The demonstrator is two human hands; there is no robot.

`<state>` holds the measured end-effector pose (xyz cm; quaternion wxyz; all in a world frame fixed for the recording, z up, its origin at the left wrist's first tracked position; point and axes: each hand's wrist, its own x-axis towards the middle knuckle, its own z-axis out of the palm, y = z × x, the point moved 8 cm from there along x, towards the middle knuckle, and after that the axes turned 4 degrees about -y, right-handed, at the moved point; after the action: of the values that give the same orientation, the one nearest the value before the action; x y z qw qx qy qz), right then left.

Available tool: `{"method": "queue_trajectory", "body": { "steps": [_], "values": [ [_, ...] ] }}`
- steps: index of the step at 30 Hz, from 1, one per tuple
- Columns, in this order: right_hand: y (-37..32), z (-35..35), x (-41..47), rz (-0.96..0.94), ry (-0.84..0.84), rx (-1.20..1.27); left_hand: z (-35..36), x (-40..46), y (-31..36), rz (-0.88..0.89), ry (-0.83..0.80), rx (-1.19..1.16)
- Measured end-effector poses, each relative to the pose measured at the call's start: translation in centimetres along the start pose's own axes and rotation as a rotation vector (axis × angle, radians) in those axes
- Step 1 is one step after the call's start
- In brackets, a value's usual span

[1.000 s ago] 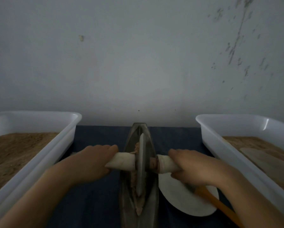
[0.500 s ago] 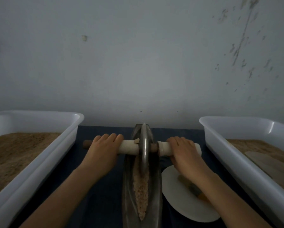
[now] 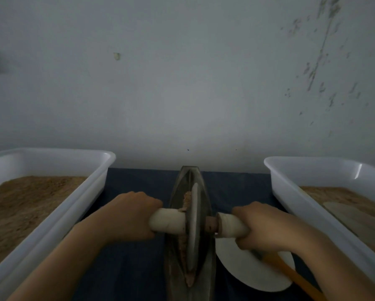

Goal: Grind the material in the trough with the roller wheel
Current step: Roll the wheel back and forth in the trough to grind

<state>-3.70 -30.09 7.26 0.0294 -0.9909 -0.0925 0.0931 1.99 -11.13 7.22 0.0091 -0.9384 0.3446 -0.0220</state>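
Roller wheel standing on edge down in the trough, about the middle of its length, thin rim toward the camera. Trough is a long dark boat shape running straight away from the viewer, centred on the blue tabletop, far tip close to the wall. Brownish ground material piled against the wheel's left face, more of it lying along the channel below.

Axle wrapped in pale tape both sides. Left hand has its fingers curled over the left handle, clenched round it. Right hand wrapped the same way round the right handle, with a bare brown stretch of axle showing between tape and wheel. Both forearms reach in from the bottom corners.

Just right of the trough, a white round plate lies flat under the right wrist, an orange stick-like handle lying across it toward the lower right.

Out wide: a white plastic tub on the left holding tan powder, and a second white tub on the right with powder and a pale flat piece resting on top.
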Motion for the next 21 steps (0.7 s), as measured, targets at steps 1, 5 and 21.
{"method": "queue_trajectory", "body": {
  "steps": [1, 5, 21],
  "values": [
    [0.1, -0.1, 0.5, 0.013, 0.062, -0.024, 0.3, 0.3, -0.3, -0.024, 0.011, -0.005],
    [0.5, -0.8, 2.8, 0.02, 0.376, -0.124, 0.4, 1.5, -1.4, -0.14, 0.186, 0.03],
    [1.3, 0.5, 2.9, 0.062, 0.195, -0.043, 0.1, 1.0, -0.2, -0.07, 0.219, 0.125]
  ]
}}
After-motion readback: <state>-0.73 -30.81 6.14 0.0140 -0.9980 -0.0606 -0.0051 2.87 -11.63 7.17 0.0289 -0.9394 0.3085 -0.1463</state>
